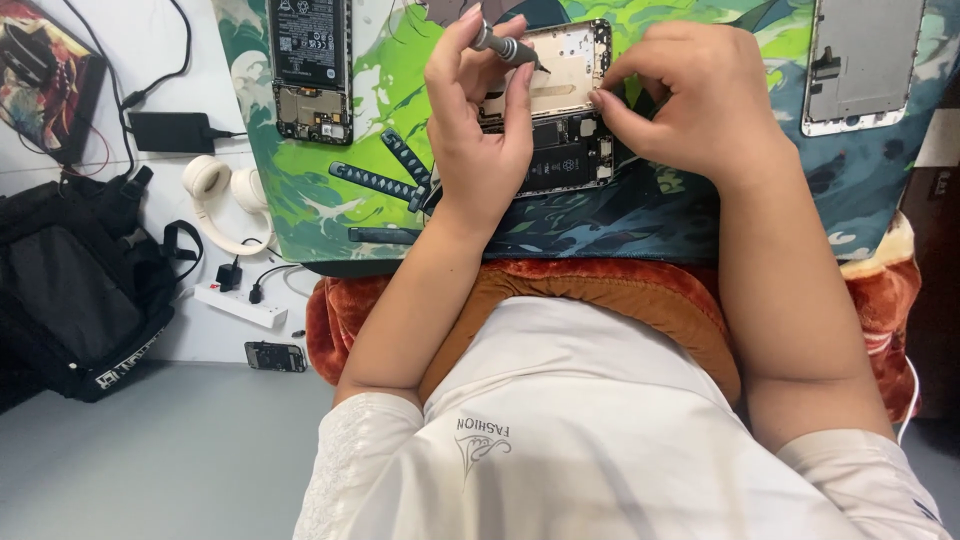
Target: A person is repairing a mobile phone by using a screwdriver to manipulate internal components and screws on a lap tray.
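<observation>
A slim grey screwdriver [505, 46] is pinched between thumb and fingers of the left hand [478, 120], the grip closed tight round its shaft, and its tip is set down on the gold inner frame of the opened phone [560, 105]. The phone is laid on the green patterned mat [340, 190] on the bench, directly ahead of the body, with both hands over it. The right hand [700, 100] is pressed against the phone's right edge, fingertips curled at the frame; nothing is seen held in it, and whether a small part is nipped under those fingertips cannot be told. Risk is judged to lie at the tip: a slip off a tiny screw head could be caused by the tilted shaft, and the dark board beneath could be scratched. A loosened screw could also be lost on the busy mat pattern. Should the steadying fingers be eased, the phone could be turned under the driver. Much is hidden: the screw itself is covered by the tip and fingers, the phone's lower left corner is masked by the left palm. A second opened phone [310, 70] at the top left and a pale screen panel [860, 65] at the top right are cut off by the picture's edge.
</observation>
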